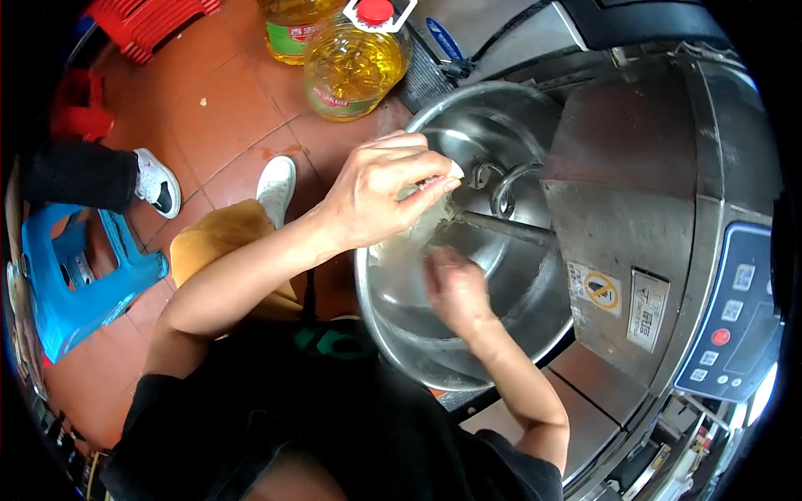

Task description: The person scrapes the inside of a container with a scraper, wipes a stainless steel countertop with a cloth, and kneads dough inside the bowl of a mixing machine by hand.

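Note:
My left hand (388, 188) is over the near-left rim of a steel mixer bowl (380, 326), its fingers closed in a pinch. A small white bit (456, 169) shows at its fingertips; I cannot make out what it is. Below that hand a pale, hazy mass (409, 234) lies against the bowl wall, partly hidden. My right hand (455, 288) is inside the bowl, its fingers smeared by motion. Beside the hands, a metal bar (505, 228) and a spiral dough hook (507, 196) reach into the bowl.
The mixer's steel housing (626, 209) stands right of the bowl, with a control panel (727, 313). Large oil bottles (355, 75) stand on the tiled floor (221, 108) beyond it. A blue plastic stool (75, 292) and another person's shoe (157, 184) are at left.

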The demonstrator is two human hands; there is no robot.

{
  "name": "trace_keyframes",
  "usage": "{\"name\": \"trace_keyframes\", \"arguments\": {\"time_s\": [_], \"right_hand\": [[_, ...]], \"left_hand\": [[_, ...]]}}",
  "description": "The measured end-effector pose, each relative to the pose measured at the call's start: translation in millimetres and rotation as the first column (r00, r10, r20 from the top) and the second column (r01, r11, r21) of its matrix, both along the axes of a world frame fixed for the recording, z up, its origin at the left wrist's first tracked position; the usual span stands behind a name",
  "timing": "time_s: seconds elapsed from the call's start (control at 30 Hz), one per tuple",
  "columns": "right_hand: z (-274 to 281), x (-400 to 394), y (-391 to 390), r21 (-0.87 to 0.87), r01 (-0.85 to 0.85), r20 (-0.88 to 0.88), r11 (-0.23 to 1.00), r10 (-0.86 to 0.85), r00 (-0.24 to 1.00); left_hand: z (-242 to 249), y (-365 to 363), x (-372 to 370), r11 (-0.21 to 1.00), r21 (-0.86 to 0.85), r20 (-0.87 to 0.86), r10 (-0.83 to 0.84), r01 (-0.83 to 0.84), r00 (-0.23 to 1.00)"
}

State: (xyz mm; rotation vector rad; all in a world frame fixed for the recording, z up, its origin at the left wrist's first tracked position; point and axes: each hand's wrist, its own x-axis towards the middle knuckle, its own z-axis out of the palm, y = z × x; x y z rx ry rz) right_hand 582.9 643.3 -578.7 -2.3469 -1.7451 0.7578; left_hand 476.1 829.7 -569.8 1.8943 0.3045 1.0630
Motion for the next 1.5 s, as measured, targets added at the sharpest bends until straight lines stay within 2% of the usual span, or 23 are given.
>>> {"name": "trace_keyframes", "arguments": {"time_s": [0.03,0.07,0.1,0.13,0.17,0.2,0.33,0.4,0.53,0.6,0.9,1.23,1.33,1.5], "right_hand": [[-30,26,-32,0.018,0.066,0.108,0.998,-0.068,0.992],[-74,66,-64,-0.033,0.309,-0.056,0.951,-0.310,0.949],[-116,105,-93,-0.082,0.540,-0.193,0.838,-0.545,0.816],[-137,134,-95,-0.124,0.592,0.014,0.797,-0.595,0.804],[-151,148,-84,-0.105,0.466,0.324,0.878,-0.413,0.851],[-169,159,-78,-0.044,0.417,0.427,0.908,-0.360,0.829],[-213,167,-48,0.228,0.353,0.428,0.907,-0.419,0.800],[-224,162,-38,0.293,0.326,0.425,0.899,-0.428,0.798],[-234,158,-4,0.365,0.298,0.443,0.882,-0.446,0.778],[-231,163,21,0.360,0.284,0.446,0.889,-0.431,0.784],[-223,166,30,0.370,0.280,0.442,0.886,-0.433,0.786],[-208,151,-4,0.383,0.261,0.438,0.886,-0.423,0.794],[-209,157,5,0.396,0.239,0.454,0.887,-0.415,0.788],[-208,162,16,0.399,0.236,0.460,0.886,-0.416,0.784]], "left_hand": [[0,-1,0,1.000,-0.006,0.011,0.007,-0.007,1.000],[0,-2,0,1.000,-0.012,0.026,0.012,-0.012,1.000],[-3,-1,0,1.000,0.026,0.021,0.010,-0.010,1.000],[-2,-3,0,1.000,0.017,0.022,0.001,-0.001,1.000],[-1,-2,-1,1.000,0.009,0.023,-0.001,0.000,1.000],[0,-1,-2,1.000,0.000,0.023,0.008,-0.008,1.000],[-9,-5,-3,0.999,-0.044,0.150,0.001,0.005,0.989],[-12,-6,-1,1.000,-0.001,0.183,-0.006,0.007,0.983],[-14,-20,-5,0.999,-0.027,0.191,-0.035,0.041,0.981],[-13,1,2,0.999,-0.035,0.185,-0.015,0.022,0.983],[-12,-1,4,1.000,-0.031,0.189,0.002,0.004,0.982],[-11,-2,2,0.998,-0.058,0.116,0.004,0.003,0.993],[-13,-3,6,0.997,-0.074,0.196,0.029,-0.015,0.980],[-11,0,4,0.999,-0.044,0.212,0.000,0.010,0.977]]}}
